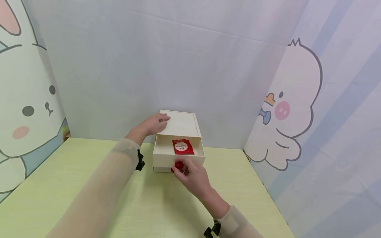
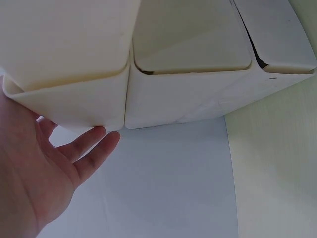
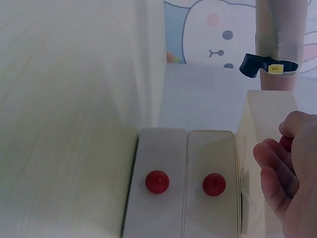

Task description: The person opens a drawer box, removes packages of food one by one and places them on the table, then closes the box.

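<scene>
A small white drawer cabinet (image 1: 183, 123) stands against the back wall, its top drawer (image 1: 163, 160) pulled out toward me. Inside that drawer lies a red packet (image 1: 186, 150) with a pale printed label. My left hand (image 1: 152, 125) rests on the cabinet's top at its left edge; in the left wrist view its fingers (image 2: 89, 151) look fairly straight against the white casing. With thumb and fingers, my right hand (image 1: 194, 175) pinches the drawer's round red knob (image 1: 179, 165). Most of that knob is hidden by the fingers in the right wrist view.
Two lower drawers, closed, carry a red knob (image 3: 157, 182) and another red knob (image 3: 214, 184). The cabinet sits on a light yellow-green table (image 1: 232, 185). A grey curtain (image 1: 178, 66) hangs behind it, with cartoon-printed panels at both sides.
</scene>
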A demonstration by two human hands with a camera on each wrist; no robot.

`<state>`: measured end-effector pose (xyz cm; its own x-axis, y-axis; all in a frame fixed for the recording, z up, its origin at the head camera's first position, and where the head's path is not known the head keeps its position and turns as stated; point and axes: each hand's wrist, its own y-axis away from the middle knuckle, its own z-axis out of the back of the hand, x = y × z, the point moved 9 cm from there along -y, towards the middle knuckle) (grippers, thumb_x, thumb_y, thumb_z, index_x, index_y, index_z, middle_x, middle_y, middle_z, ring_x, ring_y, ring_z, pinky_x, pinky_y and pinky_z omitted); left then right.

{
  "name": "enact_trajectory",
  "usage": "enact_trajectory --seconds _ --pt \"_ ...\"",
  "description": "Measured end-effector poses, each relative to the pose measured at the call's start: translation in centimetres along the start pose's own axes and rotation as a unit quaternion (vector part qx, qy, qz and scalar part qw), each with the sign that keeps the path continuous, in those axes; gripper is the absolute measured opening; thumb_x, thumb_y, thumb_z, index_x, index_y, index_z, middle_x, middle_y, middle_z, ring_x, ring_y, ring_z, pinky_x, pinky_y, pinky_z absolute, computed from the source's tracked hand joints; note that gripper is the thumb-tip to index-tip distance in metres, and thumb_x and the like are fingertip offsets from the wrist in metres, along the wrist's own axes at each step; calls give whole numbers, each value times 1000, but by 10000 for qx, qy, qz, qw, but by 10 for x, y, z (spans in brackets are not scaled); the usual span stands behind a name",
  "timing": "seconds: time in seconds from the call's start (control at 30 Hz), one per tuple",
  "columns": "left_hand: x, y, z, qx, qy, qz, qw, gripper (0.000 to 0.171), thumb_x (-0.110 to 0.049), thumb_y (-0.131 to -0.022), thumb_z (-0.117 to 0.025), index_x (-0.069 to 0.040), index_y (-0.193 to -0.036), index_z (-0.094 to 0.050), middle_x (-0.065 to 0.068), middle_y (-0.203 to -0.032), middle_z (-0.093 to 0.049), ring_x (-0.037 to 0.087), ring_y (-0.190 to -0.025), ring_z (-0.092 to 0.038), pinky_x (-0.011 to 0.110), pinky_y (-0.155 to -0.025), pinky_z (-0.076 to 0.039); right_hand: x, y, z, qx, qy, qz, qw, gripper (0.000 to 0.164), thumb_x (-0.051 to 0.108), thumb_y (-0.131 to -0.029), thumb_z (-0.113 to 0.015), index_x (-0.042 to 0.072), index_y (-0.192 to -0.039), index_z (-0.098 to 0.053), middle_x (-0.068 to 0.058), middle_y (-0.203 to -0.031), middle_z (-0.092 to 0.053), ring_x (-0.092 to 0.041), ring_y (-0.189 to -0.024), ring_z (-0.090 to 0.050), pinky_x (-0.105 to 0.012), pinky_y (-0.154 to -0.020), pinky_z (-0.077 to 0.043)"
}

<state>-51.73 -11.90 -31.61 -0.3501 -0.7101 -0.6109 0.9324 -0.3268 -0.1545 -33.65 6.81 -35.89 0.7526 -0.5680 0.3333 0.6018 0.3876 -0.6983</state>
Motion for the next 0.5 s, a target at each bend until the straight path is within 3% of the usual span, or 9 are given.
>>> enact_trajectory --seconds 0.5 --pt "0 1 2 -36 44 52 10000 61 -30 -112 -32 -13 -168 -46 13 -182 -30 39 -172 -17 58 -139 -18 7 9 5 -150 -120 242 9995 28 10 -91 -88 14 -113 -72 2 -82 -73 1 -66 -60 -10 -62 -54"
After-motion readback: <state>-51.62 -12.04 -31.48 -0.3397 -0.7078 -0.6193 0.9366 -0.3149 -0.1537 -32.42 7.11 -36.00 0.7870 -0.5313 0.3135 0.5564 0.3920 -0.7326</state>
